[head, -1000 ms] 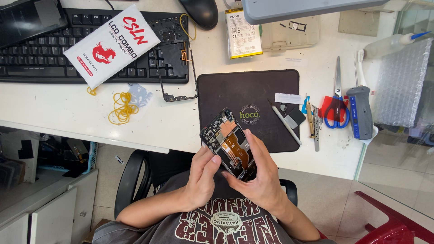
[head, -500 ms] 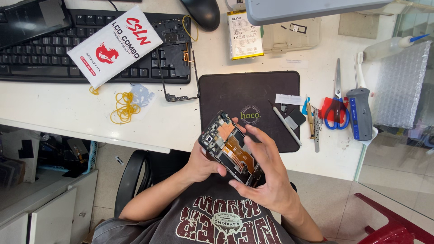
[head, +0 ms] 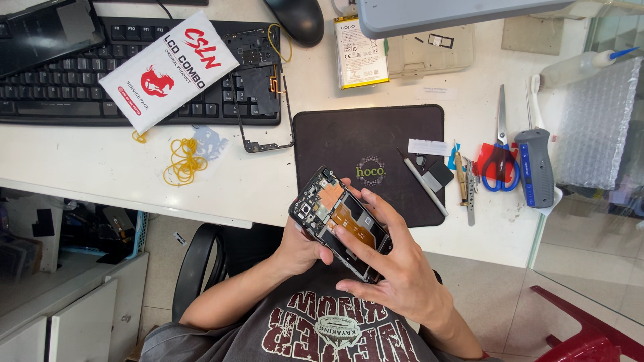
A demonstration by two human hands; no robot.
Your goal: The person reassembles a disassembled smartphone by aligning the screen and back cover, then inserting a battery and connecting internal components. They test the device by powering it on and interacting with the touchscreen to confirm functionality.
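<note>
An opened phone (head: 333,213) with its back off, showing circuit board and copper-coloured flex parts, is held tilted over my lap, just in front of the desk edge. My left hand (head: 300,247) cups it from below and the left side. My right hand (head: 392,261) lies over its lower right part, with the fingers pressing on the exposed inside. Behind the phone on the white desk (head: 80,167) lies a dark work mat (head: 396,137).
A black keyboard (head: 74,94) with a white flat package (head: 168,67) and a black phone frame (head: 263,90) on it. Battery (head: 360,52), mouse (head: 296,19), yellow rubber bands (head: 182,161). Scissors (head: 500,157), a grey-blue tool (head: 534,167), tweezers (head: 467,188) at the right. Bubble wrap (head: 597,121). Red chair (head: 590,335).
The phone has dropped slightly lower and turned in my hands. My right hand has slid further over its open inside.
</note>
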